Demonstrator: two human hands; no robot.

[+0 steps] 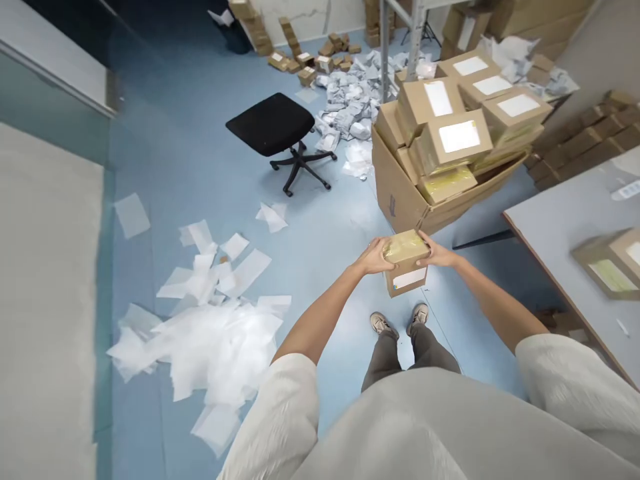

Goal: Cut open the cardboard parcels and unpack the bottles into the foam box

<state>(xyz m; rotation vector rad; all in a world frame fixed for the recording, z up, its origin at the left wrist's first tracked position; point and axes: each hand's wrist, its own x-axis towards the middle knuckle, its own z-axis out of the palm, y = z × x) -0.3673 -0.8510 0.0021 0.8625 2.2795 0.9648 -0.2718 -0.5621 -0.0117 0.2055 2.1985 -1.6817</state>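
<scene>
Head view: I see a taped carton held up between the left hand and right hand, white label on its near face. Each is curled partway closed, gripping one side. Heaped box stands beyond the hands; paper sheets lie to their left.

1. Center of frame: left hand and right hand grip 1 taped cardboard box from opposite sides, held above blue floor. White label on near face.
2. Upper right: big open carton, labeled boxes heaped past rim.
3. Right edge: table, blurred box on top.
4. Lower left: white sheets scattered.
5. Upper center: black swivel seat, gray parcels piled beside.
</scene>
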